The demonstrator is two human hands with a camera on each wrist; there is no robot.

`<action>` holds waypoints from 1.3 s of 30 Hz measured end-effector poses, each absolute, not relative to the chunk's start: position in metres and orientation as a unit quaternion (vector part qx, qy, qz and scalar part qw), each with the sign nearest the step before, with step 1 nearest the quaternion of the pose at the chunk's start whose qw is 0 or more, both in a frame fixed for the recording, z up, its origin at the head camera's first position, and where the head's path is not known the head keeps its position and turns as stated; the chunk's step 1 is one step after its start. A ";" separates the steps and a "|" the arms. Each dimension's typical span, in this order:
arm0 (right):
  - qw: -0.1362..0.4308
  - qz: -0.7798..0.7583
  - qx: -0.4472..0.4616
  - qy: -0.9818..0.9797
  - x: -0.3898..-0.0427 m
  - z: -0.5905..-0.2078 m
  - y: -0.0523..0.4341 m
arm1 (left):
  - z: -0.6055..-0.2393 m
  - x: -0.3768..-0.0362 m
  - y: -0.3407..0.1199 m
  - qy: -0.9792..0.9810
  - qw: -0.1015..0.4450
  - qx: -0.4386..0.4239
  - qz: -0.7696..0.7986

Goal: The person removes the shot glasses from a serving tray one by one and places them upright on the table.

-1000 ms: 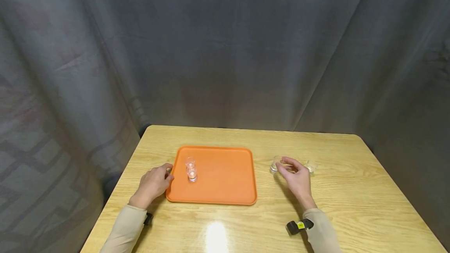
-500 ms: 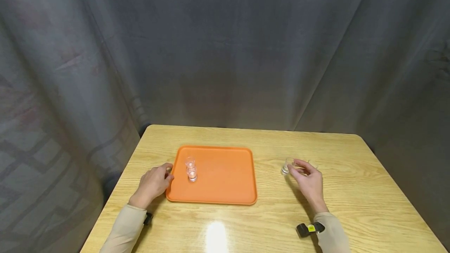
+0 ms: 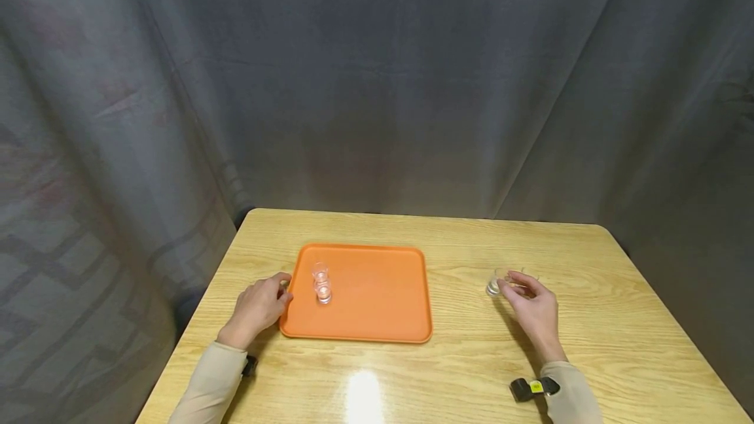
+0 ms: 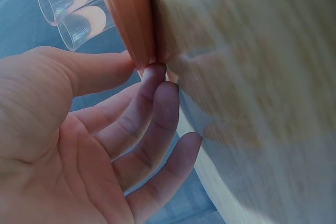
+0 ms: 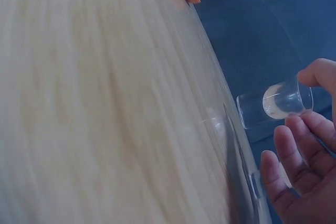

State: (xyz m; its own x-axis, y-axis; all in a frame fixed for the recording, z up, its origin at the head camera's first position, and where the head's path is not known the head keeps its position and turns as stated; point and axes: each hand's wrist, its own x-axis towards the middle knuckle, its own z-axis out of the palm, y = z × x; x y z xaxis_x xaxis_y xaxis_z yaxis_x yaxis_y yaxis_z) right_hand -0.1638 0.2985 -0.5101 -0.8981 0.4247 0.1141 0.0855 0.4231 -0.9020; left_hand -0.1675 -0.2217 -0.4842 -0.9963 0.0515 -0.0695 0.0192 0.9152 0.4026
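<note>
From the left, we see the left hand (image 3: 257, 306) pinching the left rim of a flat, rectangular orange tray with rounded corners (image 3: 377, 300) between thumb and fingertips; neither has shifted noticeably over the last second. On the tray near that rim, a small, clear, round tumbler (image 3: 321, 273) stands upright with a matching clear tumbler (image 3: 324, 294) just nearer to us, both where they were.

Beyond the tray's right side is the change: the right hand (image 3: 537, 314) has travelled rightward with another small clear tumbler (image 3: 493, 285), pinching its rim between thumb and fingertips. That tumbler is now farther from the tray, over the pale wooden table (image 3: 589, 326); we judge it is being shifted across while the tray is steadied. We cannot tell whether its base touches the wood. Thin edges of a further clear vessel (image 3: 532, 275) show just behind the fingers.

As for surfaces, the tray looks smooth and matte, with a raised lip. The tumblers are transparent, rounded and thick-bottomed, though we cannot tell glass from plastic. The tabletop is glossy and streaked with grain.
</note>
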 end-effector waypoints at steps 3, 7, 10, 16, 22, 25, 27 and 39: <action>0.169 0.512 -0.154 -0.828 -0.162 -0.510 0.305 | -0.484 -0.168 -0.222 0.978 0.040 0.017 0.205; 0.165 0.510 -0.157 -0.830 -0.158 -0.511 0.314 | -0.484 -0.168 -0.221 0.978 0.042 0.016 0.204; 0.156 0.504 -0.170 -0.832 -0.155 -0.511 0.321 | -0.484 -0.168 -0.221 0.978 0.041 0.017 0.205; 0.156 0.494 -0.185 -0.835 -0.149 -0.509 0.332 | -0.485 -0.168 -0.222 0.978 0.033 0.024 0.207; 0.159 0.491 -0.192 -0.835 -0.145 -0.510 0.342 | -0.486 -0.168 -0.223 0.978 0.025 0.030 0.206; 0.156 0.485 -0.200 -0.837 -0.144 -0.511 0.347 | -0.486 -0.168 -0.223 0.978 0.028 0.029 0.207; 0.155 0.483 -0.204 -0.837 -0.143 -0.511 0.351 | -0.486 -0.168 -0.223 0.977 0.028 0.028 0.207; 0.144 0.493 -0.232 -0.826 -0.144 -0.509 0.364 | -0.485 -0.168 -0.223 0.978 0.032 0.025 0.205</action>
State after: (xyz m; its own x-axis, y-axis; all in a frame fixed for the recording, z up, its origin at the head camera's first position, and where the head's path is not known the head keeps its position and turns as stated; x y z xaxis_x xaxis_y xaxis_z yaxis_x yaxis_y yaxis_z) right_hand -0.1441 0.3635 -0.5091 -0.8505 0.5258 0.0097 0.2410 0.4061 -0.8815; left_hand -0.1683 -0.2229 -0.4850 -0.9967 0.0612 -0.0531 0.0347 0.9146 0.4029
